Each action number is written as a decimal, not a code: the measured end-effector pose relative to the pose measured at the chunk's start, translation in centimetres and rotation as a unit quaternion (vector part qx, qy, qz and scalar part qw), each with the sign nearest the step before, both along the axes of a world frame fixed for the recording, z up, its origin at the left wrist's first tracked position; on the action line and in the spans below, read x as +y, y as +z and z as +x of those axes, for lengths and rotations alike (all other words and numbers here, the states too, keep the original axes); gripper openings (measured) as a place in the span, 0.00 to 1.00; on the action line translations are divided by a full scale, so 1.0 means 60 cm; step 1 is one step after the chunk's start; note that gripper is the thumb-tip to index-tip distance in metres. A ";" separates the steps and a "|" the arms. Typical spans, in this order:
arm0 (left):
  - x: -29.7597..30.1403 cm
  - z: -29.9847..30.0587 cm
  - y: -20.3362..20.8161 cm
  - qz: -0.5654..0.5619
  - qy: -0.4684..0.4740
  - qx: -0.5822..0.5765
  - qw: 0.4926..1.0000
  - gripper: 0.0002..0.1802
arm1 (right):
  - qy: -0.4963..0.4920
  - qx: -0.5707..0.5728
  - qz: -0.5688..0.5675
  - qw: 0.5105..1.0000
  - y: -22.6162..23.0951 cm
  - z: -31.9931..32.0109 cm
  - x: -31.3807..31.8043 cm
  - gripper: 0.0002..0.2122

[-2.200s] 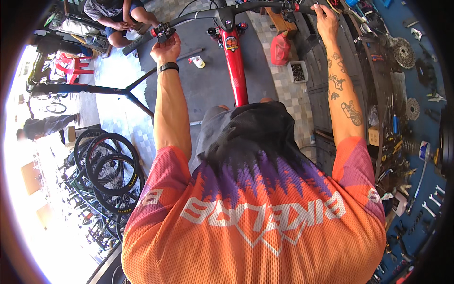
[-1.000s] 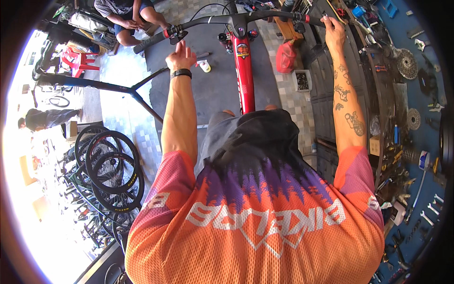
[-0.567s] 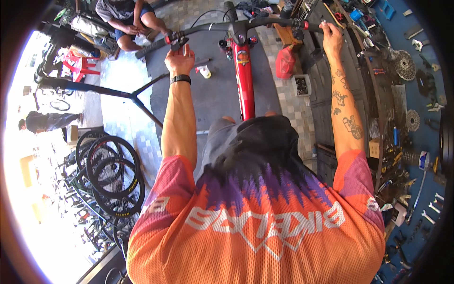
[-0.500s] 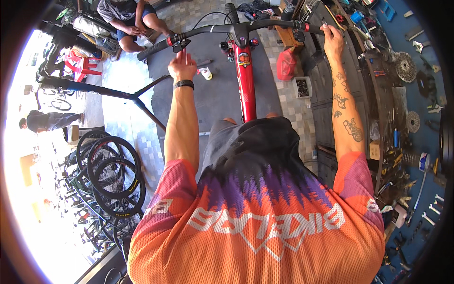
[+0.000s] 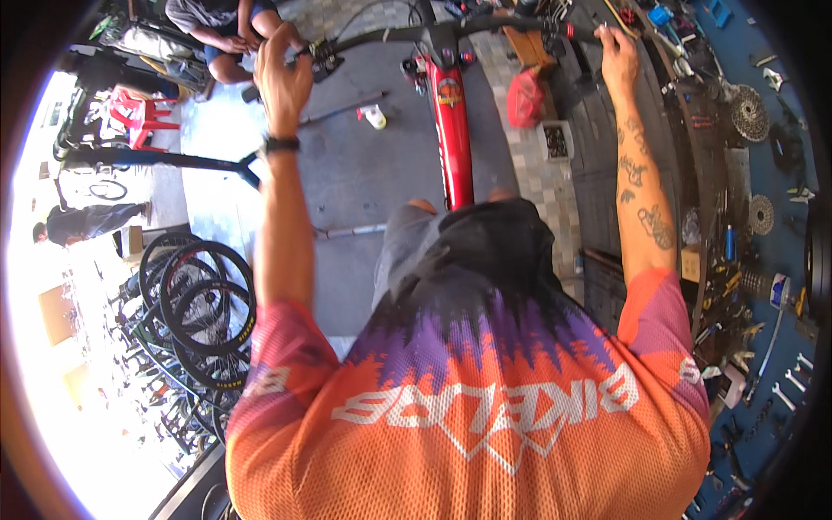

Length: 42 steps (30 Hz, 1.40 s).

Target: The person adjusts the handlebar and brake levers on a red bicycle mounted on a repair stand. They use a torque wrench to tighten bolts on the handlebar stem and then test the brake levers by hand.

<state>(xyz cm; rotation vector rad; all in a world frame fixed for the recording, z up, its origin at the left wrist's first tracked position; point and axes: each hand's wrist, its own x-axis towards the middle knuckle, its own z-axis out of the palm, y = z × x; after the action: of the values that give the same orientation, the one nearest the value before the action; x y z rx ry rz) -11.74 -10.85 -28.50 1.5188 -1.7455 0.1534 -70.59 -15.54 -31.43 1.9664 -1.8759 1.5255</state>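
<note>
A red mountain bike frame (image 5: 451, 130) points away from me, with a black handlebar (image 5: 381, 36) across its front. My left hand (image 5: 284, 82) is curled over the left handlebar grip (image 5: 250, 93), just outside the dark brake lever and clamp (image 5: 324, 57). Most of that grip is hidden behind the hand. At the opposite end, my right hand (image 5: 619, 62) has its fingers closed around the outer end of the right grip (image 5: 586, 33), past a red ring. The front wheel is mostly cut off by the top edge.
On the left, a seated person (image 5: 227, 35), a black stand arm (image 5: 165, 158), a red chair (image 5: 139, 117) and stacked wheels (image 5: 208, 303). A small white bottle (image 5: 374, 117) lies on the dark mat (image 5: 347, 191). To the right are a workbench (image 5: 598, 165) and a blue tool wall (image 5: 780, 286).
My left hand has moved outward and forward from below the brake lever onto the left grip, its fingers now curled. My right hand stays at the grip end. The handlebar sits higher in view.
</note>
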 end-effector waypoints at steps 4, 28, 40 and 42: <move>-0.073 0.043 0.066 0.248 -0.185 -0.224 0.924 0.41 | -0.016 -0.030 0.043 0.998 -0.005 -0.002 0.002 0.18; -0.071 0.043 0.013 0.041 -0.082 -0.332 0.939 0.19 | -0.037 0.002 0.015 0.999 -0.015 0.000 0.009 0.19; -0.075 0.049 0.019 0.095 -0.091 -0.324 0.937 0.19 | -0.008 0.002 -0.018 1.000 0.000 0.010 0.015 0.17; -0.075 0.050 0.021 0.101 -0.097 -0.319 0.937 0.18 | -0.009 -0.048 -0.043 0.998 0.004 0.033 0.019 0.15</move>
<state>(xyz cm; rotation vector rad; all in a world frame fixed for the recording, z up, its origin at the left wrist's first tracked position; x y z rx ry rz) -8.73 -15.36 -27.27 1.5277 -2.4794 0.4137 -68.63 -14.42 -31.17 1.8687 -1.8220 1.6937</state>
